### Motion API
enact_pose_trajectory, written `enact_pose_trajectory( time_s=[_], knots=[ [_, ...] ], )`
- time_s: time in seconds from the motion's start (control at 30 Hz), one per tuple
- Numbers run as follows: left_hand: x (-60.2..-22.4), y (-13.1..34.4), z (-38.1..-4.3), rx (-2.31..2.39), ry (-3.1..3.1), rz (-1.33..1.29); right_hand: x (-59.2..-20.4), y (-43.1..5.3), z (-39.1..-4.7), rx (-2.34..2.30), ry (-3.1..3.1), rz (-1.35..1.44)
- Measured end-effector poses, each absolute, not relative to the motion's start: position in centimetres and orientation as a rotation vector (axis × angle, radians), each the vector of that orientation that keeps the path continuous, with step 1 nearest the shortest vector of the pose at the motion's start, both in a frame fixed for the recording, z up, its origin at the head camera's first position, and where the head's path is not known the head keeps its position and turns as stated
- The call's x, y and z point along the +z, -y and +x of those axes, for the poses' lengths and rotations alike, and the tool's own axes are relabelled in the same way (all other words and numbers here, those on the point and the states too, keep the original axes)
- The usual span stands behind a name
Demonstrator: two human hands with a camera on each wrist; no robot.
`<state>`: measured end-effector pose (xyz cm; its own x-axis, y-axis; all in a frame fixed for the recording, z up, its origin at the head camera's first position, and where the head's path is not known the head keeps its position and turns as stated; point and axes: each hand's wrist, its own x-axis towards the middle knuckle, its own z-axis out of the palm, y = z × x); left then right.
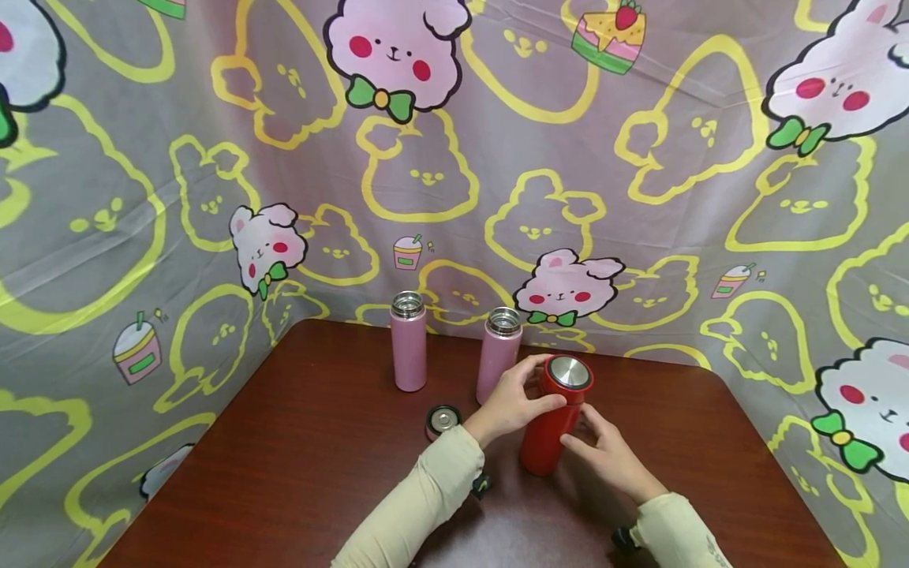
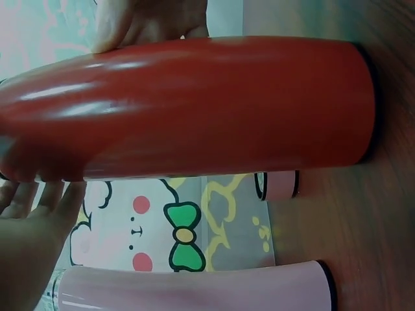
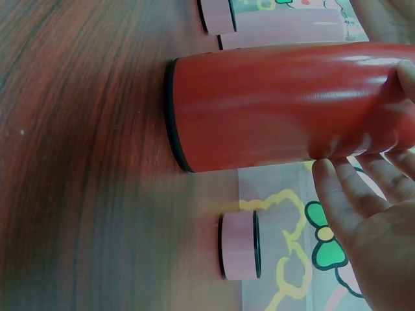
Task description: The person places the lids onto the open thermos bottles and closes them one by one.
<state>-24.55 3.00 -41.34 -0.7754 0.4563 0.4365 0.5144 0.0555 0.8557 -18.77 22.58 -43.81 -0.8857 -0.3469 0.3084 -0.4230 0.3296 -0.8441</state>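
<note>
A red thermos (image 1: 545,442) stands upright on the table with its silver-topped lid (image 1: 570,371) on. My left hand (image 1: 514,401) grips it at the lid, thumb in front and fingers on the far side. Lower down, my right hand (image 1: 612,454) holds the thermos body, its thumb on the near side. In the left wrist view the red body (image 2: 227,107) fills the middle, the right hand (image 2: 152,23) touching it. Behind the left hand is a lidless pink thermos (image 1: 499,359), its steel mouth showing; another lidless pink thermos (image 1: 409,347) stands farther left.
A pink lid (image 1: 443,419) lies upside down left of the left forearm. In the right wrist view a pink lid (image 3: 240,245) sits beyond the red thermos, and another pink lid (image 3: 217,16) is at the top. A patterned cloth (image 1: 454,197) walls the brown table (image 1: 305,442).
</note>
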Motion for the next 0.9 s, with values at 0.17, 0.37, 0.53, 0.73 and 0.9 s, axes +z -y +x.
enact_pose_trajectory(
  time_s=[0.17,0.37,0.53,0.73,0.9],
  knots=[
    [-41.1,-3.2,-24.5,-1.948,2.206,-1.016,-43.7,-22.5,-18.8,1.627,2.497,0.734],
    [-41.1,-3.0,-24.8,-1.994,2.242,-1.011,-44.2,-22.8,-19.2,1.622,2.532,0.699],
    [-41.2,-2.6,-25.4,-2.034,2.288,-1.089,-46.1,-23.6,-20.2,1.612,2.543,0.681],
    [-41.6,-2.3,-25.9,-2.179,2.202,-1.261,-46.9,-23.8,-20.5,1.609,2.524,0.685],
    [-41.6,-2.3,-25.9,-2.232,2.157,-1.313,-47.0,-23.7,-20.5,1.623,2.511,0.678]
  ],
)
